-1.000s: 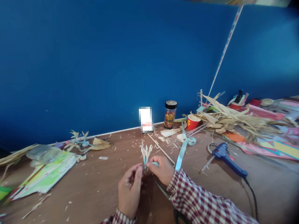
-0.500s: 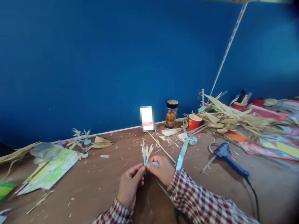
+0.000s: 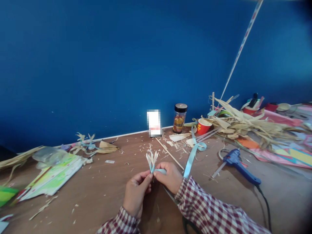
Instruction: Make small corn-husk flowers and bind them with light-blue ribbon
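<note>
Both my hands meet over the brown table [image 3: 102, 195] and pinch a small bundle of pale corn-husk strips [image 3: 152, 160] that fans upward. My left hand [image 3: 136, 193] pinches the base of the bundle with thumb and fingers. My right hand [image 3: 169, 177] grips the same base, where a light blue ribbon [image 3: 191, 156] is wrapped round it and trails off to the right past my checked sleeve. A thin wooden stick [image 3: 169, 153] lies just beyond my hands.
A blue glue gun [image 3: 237, 164] with a black cord lies at right. Behind it lies a heap of dried husks [image 3: 246, 125], beside a red paper cup [image 3: 202, 126] and a dark-lidded jar [image 3: 179, 118]. At left lie green printed sheets [image 3: 52, 177] and small husk flowers [image 3: 85, 146]. Scissors [image 3: 180, 211] lie under my right forearm.
My left hand has shifted a little, its fingers now closer against the bundle's base. The bundle and my right hand have stayed almost in place.
</note>
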Action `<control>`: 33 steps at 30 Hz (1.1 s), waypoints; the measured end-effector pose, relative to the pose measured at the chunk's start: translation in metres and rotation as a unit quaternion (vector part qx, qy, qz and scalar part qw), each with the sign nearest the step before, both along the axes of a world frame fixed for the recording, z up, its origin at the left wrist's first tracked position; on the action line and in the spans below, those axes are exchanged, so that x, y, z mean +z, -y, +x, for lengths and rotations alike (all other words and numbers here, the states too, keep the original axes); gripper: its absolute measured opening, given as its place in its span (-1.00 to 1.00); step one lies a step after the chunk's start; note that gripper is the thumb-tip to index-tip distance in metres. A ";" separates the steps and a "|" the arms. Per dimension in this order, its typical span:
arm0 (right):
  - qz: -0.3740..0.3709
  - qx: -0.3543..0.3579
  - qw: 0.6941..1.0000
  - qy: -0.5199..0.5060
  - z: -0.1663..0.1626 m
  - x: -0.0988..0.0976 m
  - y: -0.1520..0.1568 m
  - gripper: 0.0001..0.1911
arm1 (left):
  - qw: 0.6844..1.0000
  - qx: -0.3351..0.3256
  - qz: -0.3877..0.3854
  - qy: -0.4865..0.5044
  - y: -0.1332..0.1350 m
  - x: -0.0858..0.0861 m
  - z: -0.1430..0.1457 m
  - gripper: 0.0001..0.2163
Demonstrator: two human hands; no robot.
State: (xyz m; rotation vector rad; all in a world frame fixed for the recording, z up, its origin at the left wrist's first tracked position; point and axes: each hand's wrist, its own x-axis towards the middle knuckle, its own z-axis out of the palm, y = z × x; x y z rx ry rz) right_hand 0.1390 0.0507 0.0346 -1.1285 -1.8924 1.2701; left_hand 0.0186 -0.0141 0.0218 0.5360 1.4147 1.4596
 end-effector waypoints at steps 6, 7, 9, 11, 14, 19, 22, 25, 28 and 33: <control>-0.009 0.006 1.000 0.002 0.000 0.003 0.000 -0.82 | 1.000 -0.002 -0.009 0.025 -0.001 0.002 0.000 -0.70; -0.011 0.009 1.000 0.001 0.000 0.003 -0.001 -0.82 | 1.000 -0.001 -0.009 0.026 -0.001 0.002 0.000 -0.71; -0.013 0.015 1.000 0.001 0.001 0.003 -0.001 -0.82 | 1.000 0.000 -0.010 0.027 -0.001 0.001 0.000 -0.71; -0.008 0.018 1.000 0.003 0.001 0.001 0.000 -0.82 | 0.999 -0.001 -0.011 0.030 -0.002 0.001 0.000 -0.70; 0.006 0.018 1.000 0.002 0.001 -0.001 0.000 -0.82 | 0.999 -0.003 -0.015 0.046 -0.001 0.002 -0.001 -0.71; 0.007 0.016 1.000 -0.001 0.000 -0.001 -0.001 -0.81 | 0.996 -0.009 -0.021 0.081 -0.001 0.005 0.000 -0.63; 0.010 0.013 1.000 0.006 0.000 -0.001 -0.001 -0.81 | 0.996 0.000 -0.023 0.082 0.000 0.004 0.001 -0.64; 0.011 0.013 1.000 0.015 0.001 -0.002 -0.001 -0.80 | 0.997 0.000 -0.019 0.074 -0.001 0.002 0.001 -0.66; 0.015 0.015 1.000 0.019 0.001 -0.003 0.000 -0.81 | 0.998 -0.013 -0.012 0.061 -0.001 -0.001 0.001 -0.67; 0.022 0.013 0.999 0.020 0.001 -0.006 0.000 -0.82 | 0.998 -0.034 -0.022 0.043 -0.001 -0.001 0.000 -0.67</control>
